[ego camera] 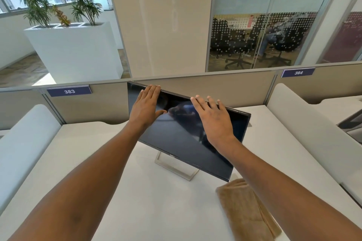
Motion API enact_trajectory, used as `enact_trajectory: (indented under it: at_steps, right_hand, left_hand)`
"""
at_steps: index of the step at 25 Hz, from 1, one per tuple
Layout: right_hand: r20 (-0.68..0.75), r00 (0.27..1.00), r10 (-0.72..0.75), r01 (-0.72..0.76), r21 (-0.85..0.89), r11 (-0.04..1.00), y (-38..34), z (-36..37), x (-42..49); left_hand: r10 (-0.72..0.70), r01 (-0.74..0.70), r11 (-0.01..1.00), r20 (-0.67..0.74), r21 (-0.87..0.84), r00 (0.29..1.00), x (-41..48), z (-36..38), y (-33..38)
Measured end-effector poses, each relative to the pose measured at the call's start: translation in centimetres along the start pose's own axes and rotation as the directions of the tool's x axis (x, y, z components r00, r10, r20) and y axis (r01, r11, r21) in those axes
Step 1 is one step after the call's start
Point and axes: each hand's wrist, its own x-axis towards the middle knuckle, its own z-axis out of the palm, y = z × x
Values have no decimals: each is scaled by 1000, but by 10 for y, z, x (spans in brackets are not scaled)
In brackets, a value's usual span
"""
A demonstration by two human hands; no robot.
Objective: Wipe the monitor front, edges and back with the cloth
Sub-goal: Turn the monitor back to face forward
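One white worktop (148, 201). One monitor (182, 139), screen dark, stands at its centre on a silver frame stand (176, 170), turned askew. One tan cloth (246, 213) lies folded on the worktop at 4 o'clock from the monitor, just beside its lower corner, in neither hand.

Two hands, both flat with fingers straight, holding nothing. Left hand (146, 107) lies on the upper screen at 11 o'clock, right hand (213, 121) at 1 o'clock, and the fingertips of both reach the top edge.

Two partition plates: "383" (69, 91) at 10 o'clock, "384" (298, 73) at 2 o'clock. Bottom bezel logo (172, 155) reads "DELL".
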Motion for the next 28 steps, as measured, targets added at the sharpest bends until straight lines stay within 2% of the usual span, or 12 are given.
enact_trajectory:
  at_steps: [6,11,21,25,26,28]
  right_hand:
    - [-29,1000,-13,12,-38,999,11,7,7]
    - [-67,998,-23,18,-83,996,21,19,15]
    - [-161,986,-41,30,-74,997,40,43,33]
    - [-198,976,-87,99,52,994,51,50,30]
    - [-230,971,-68,103,145,984,54,54,25]
    - [-296,948,114,27,432,901,59,66,7]
  left_hand:
    - [-23,25,999,-61,32,998,-9,1,7]
    - [-59,59,998,-138,-6,989,-20,8,14]
    - [-189,194,981,-203,4,961,-37,20,42]
    - [-184,188,982,-214,-3,959,-44,18,42]
    - [-181,179,983,-241,-31,954,-47,19,40]
    - [-241,197,966,-318,-166,917,-59,20,34]
